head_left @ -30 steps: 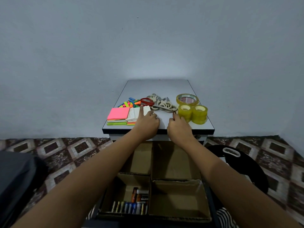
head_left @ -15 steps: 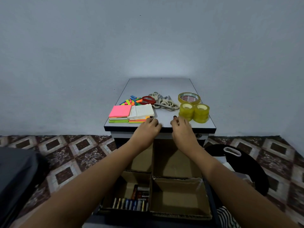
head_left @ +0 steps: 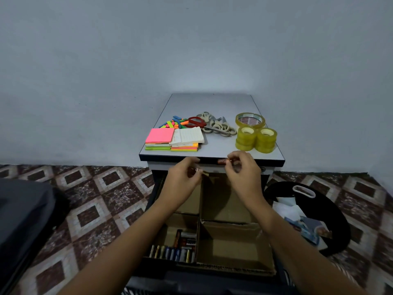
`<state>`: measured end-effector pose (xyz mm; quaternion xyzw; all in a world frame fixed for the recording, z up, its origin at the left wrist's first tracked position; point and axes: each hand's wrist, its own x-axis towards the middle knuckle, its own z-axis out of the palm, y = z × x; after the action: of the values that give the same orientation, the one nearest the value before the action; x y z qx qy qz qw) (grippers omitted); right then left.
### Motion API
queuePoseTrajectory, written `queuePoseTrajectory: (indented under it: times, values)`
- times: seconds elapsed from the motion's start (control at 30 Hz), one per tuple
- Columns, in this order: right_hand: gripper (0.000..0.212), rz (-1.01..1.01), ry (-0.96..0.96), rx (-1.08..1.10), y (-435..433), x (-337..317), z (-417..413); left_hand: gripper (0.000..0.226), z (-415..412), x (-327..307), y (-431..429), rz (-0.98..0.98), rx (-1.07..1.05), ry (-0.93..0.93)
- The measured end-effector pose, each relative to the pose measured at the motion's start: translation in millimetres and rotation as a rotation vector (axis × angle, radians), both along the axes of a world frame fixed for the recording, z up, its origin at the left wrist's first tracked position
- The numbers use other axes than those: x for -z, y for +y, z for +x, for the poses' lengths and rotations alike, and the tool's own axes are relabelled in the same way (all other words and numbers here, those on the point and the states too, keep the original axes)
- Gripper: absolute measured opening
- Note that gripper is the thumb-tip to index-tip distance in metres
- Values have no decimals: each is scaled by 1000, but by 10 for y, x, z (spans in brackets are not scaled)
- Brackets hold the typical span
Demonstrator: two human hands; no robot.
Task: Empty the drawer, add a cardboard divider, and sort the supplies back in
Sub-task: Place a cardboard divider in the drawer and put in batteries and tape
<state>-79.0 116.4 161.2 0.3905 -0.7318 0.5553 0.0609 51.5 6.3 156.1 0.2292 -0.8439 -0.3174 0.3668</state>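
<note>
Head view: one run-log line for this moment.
phase: sorting back | left hand: pinches small item | right hand: pinches red battery | cardboard divider: batteries in near-left cell | desktop: sticky notes, scissors, tape rolls

We saw a plain wall (head_left: 191, 50), painted pale blue-grey, that filled the upper half of the view. A soft patch of light fell on it just above a small cabinet (head_left: 212, 103), which stood with its back edge against the wall. The cabinet had a pale grey top with a dark rim, and a white front below. The floor (head_left: 102, 194) was tiled in diamonds of dark brown, marbled maroon and cream. On the floor just right of the cabinet lay a black bag (head_left: 331, 209) with a white-rimmed handle hole and papers showing inside. At the floor's left edge sat a dark grey bulk (head_left: 25, 209), too blurred for us to name.
</note>
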Motion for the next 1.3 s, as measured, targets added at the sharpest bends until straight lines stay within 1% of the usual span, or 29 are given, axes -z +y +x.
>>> queuePoseTrajectory:
  times: [0.07,0.13,0.2,0.27,0.37,0.47,0.53,0.6,0.7,0.8,0.87,1.0,1.13,1.3]
  values:
    - [14,-49,-256,-33,95,56,113,21,125,33,-8,223,-17,-14]
    - [16,-86,-459,-67,166,164,214,14,242,93,-30,447,-12,-17]
    - [16,-118,-639,-88,226,309,307,8,372,174,-38,585,-37,-51]
    - [13,-111,-773,-87,286,454,395,5,508,273,-45,603,-81,-146]
    - [12,-65,-863,-69,367,655,490,6,693,441,-58,444,-131,-362]
    - [11,-50,-899,-50,422,787,563,17,773,574,-51,177,-133,-606]
    - [12,-58,-894,-44,431,834,591,20,769,659,-63,84,-115,-716]
    - [12,-69,-873,-53,430,852,605,20,737,747,-83,37,-84,-803]
    - [14,-52,-836,-72,445,863,617,19,679,897,-114,48,-21,-890]
    - [15,-32,-795,-95,465,872,628,22,625,1000,-133,82,7,-894]
    - [15,-30,-783,-93,471,886,624,23,605,1061,-145,146,10,-872]
    - [15,-14,-778,-97,478,910,627,24,627,1138,-158,263,-29,-907]
    - [15,1,-747,-105,490,898,639,24,642,1149,-158,279,-21,-929]
    - [13,7,-761,-110,500,903,632,26,637,1142,-138,270,-7,-932]
